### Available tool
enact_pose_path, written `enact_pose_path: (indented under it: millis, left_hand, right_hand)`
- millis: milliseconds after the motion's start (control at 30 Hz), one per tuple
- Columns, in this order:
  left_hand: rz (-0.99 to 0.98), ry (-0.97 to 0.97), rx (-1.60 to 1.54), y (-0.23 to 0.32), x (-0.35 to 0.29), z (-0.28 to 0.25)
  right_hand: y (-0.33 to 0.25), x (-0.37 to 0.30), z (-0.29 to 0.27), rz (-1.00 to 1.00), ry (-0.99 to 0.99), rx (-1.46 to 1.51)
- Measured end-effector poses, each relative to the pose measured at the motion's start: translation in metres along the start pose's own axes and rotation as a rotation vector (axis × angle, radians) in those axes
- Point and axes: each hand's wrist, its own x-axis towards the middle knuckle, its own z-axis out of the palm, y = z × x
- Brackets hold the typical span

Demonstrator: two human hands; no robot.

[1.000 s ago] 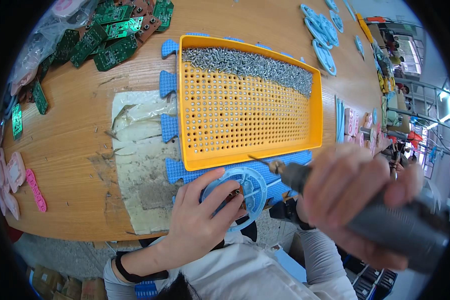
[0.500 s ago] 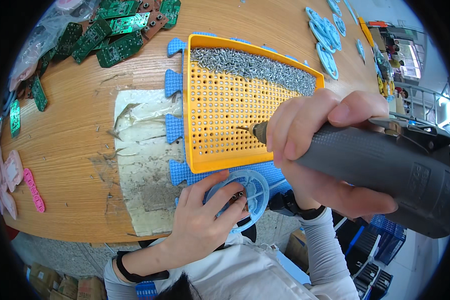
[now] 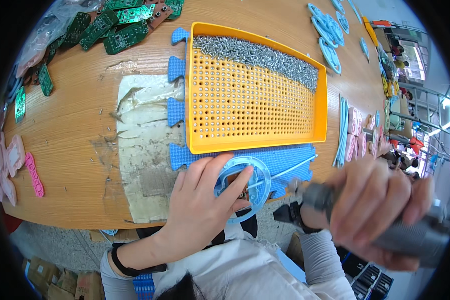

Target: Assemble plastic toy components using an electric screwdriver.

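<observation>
My left hand (image 3: 197, 205) grips a round, light-blue plastic housing (image 3: 266, 189) at the front edge of the table, with its fingers curled over the rim and into it. Part of a small brown circuit board (image 3: 244, 194) shows inside; the fingers cover the remainder. To the right, my right hand (image 3: 372, 210) is wrapped around a dark grey electric screwdriver (image 3: 415, 242). Its tip points left toward the housing, apart from it, and is smeared by motion, so I cannot tell whether a screw sits on it. Behind both hands lies a yellow screw tray (image 3: 257, 145).
Loose silver screws (image 3: 255, 57) heap along the tray's far side. Beneath is a blue foam mat (image 3: 297, 157) with a thin light-blue rod (image 3: 290, 170). Green circuit boards (image 3: 127, 40) pile up far left, pink parts (image 3: 34, 175) lie left, and light-blue rings (image 3: 327, 30) far right.
My right hand has drawn the screwdriver away from the tray's holes, toward me and to the right. My left hand still holds the housing. The whole view has shifted slightly.
</observation>
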Motion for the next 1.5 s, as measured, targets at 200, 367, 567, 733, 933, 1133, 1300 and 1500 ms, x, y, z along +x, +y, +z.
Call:
enact_pose_path:
  millis: [200,367,567,733,933,1133,1300,1500]
  left_hand:
    - [-0.026,-0.060,-0.013,0.000,0.001,0.000]
    - [-0.036,-0.055,-0.030,0.000,-0.001,0.002]
    - [-0.023,-0.044,-0.043,0.001,0.001,0.002]
    - [-0.048,-0.062,-0.028,-0.001,-0.001,0.001]
    - [-0.008,-0.052,-0.054,0.001,0.000,0.001]
    - [-0.044,-0.025,-0.053,0.000,-0.003,0.006]
    - [-0.047,-0.027,-0.068,0.003,0.001,0.004]
    - [-0.056,-0.028,-0.087,-0.001,-0.001,0.004]
  right_hand:
    - [-0.015,-0.038,0.038,0.093,0.048,0.005]
    - [-0.001,-0.060,0.055,0.151,0.089,-0.048]
    - [0.005,-0.064,0.058,0.133,0.147,-0.051]
    - [0.014,-0.070,0.060,0.094,0.120,-0.058]
    - [0.015,-0.071,0.065,0.081,0.105,-0.084]
    - [0.021,-0.073,0.060,0.062,0.084,-0.040]
    - [0.024,-0.059,0.051,0.115,0.090,0.078]
    - [0.000,-0.031,0.035,0.049,-0.021,0.102]
